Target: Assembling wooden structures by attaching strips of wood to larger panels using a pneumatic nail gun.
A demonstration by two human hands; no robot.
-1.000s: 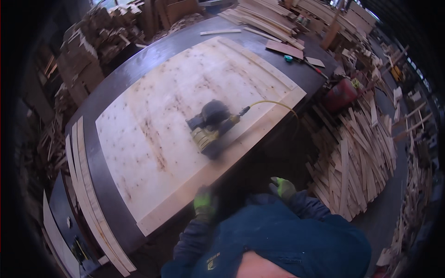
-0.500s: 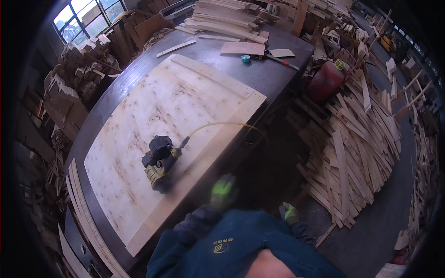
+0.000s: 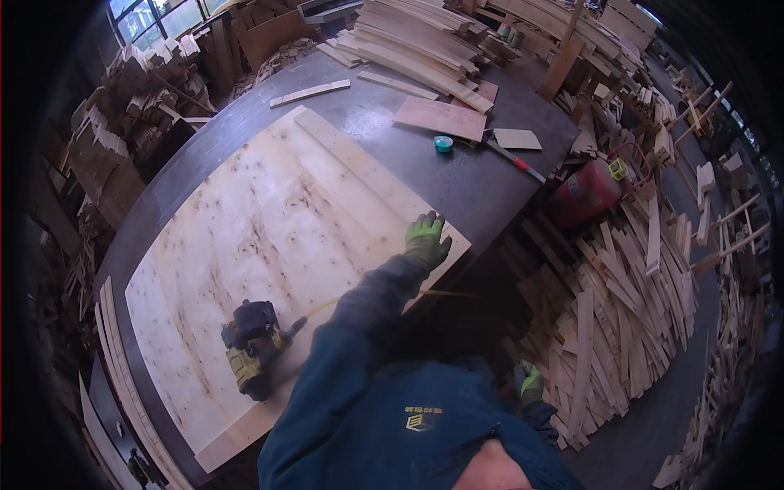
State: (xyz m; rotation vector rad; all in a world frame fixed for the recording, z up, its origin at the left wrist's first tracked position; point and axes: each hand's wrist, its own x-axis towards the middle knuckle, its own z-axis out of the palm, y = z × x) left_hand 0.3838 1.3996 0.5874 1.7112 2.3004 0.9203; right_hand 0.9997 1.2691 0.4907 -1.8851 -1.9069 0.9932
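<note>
A pale plywood panel with dark knots lies on the dark worktable, with flat wooden strips along its far right and near edges. My left hand, in a green and dark glove, rests on the strips close to the panel's right corner, fingers spread and nothing held. Lower left on the panel sits a black and yellow coil nail gun, lying untouched. Its yellow air hose passes behind my left forearm. Beside my body, off the table, hangs my right hand, also gloved; its fingers look loosely apart, with nothing seen in them.
Stacked boards, a pinkish board, a teal tape roll and a red-handled tool lie on the table's far part. A red tank and a heap of wood strips stand right. Long strips lie left.
My left hand has moved from below the table's near edge up and right onto the panel's corner. My right hand stays beside my body. The view has shifted; the nail gun still lies on the panel.
</note>
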